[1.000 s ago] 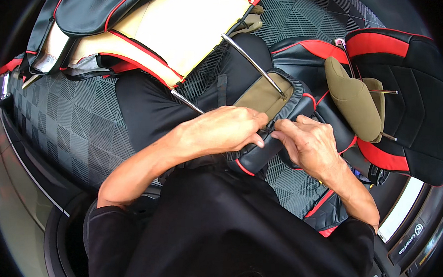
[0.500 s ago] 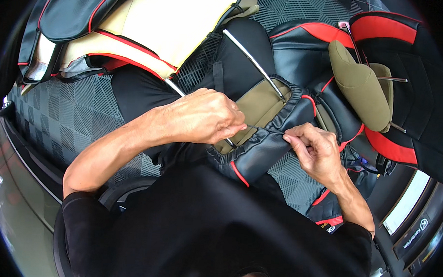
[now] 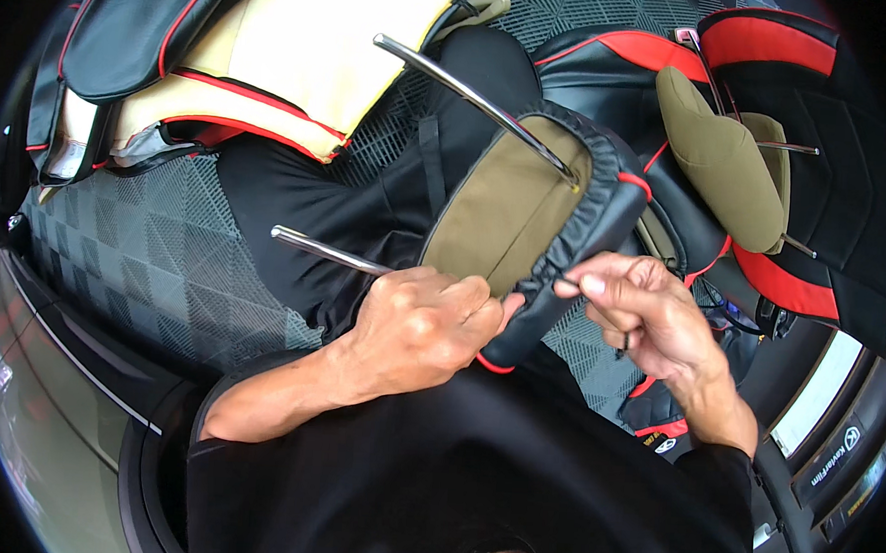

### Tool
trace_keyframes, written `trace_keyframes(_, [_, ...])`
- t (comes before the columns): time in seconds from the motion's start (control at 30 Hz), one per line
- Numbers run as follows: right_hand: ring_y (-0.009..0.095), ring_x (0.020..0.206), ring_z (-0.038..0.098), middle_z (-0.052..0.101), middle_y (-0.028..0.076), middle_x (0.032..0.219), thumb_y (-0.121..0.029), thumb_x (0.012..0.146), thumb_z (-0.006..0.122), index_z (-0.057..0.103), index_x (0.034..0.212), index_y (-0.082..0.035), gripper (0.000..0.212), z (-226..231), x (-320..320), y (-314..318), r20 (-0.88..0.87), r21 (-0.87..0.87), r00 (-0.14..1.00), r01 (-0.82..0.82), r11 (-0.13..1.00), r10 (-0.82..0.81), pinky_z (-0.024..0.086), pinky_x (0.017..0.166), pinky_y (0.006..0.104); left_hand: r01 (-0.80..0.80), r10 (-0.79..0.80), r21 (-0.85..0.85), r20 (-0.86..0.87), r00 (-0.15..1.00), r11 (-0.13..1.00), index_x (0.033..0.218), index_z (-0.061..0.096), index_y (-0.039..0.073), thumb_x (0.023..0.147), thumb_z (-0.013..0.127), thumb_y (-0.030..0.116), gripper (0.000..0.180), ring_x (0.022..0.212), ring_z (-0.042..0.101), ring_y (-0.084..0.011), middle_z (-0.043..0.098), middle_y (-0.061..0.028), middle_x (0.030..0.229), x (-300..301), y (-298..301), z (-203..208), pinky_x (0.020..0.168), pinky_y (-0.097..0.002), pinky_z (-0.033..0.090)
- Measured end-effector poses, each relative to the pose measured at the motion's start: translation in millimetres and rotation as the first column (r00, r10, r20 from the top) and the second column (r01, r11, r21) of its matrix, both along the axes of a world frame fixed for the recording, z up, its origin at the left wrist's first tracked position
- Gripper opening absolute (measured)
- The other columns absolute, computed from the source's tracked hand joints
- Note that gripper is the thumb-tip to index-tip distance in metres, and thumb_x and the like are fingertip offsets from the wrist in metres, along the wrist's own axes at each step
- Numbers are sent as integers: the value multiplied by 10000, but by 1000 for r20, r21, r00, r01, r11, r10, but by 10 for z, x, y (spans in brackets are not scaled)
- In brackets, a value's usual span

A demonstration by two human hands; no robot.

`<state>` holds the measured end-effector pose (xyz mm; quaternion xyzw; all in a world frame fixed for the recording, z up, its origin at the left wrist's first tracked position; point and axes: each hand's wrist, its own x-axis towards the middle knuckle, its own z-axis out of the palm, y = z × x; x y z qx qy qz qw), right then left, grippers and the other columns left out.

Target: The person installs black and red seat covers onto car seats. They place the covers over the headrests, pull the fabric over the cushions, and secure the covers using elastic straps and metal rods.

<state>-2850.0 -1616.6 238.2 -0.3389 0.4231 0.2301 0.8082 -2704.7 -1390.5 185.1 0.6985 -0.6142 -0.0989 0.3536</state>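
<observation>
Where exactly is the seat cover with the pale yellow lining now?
In the head view, the seat cover is at upper left, beyond the left hand and left of the headrest near the centre.

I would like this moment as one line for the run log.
left hand: curled at gathered edge of black cover | right hand: pinching dark cord there | headrest inside cover: tan underside, two metal posts showing

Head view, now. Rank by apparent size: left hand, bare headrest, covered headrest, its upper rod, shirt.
1. Shirt
2. Covered headrest
3. Bare headrest and left hand: too alike to rank
4. Upper rod
</observation>
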Motion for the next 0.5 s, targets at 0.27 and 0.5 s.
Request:
trace_keyframes(0.27, [-19,602,378,520,-96,683,-149,1060,675,742,1196,37,240,-456,145,636,161,-195,953,286,938,-257,302,532,210,88,-91,164,8,996,983,806,641,43,858,719,27,95,562,671,-212,599,-59,697,-131,-214,-6,515,-346,531])
trace_keyframes(0.5, [10,684,427,582,-67,775,-53,1069,629,754,1112,24,153,-742,19,555,290,-403,906,-178,898,309,366,595,231,477,-354,332,-366,860,814,868,699,-48,905,674,75,131,844,735,-418,724,-246,844,406,-488,192,756,-492,589])
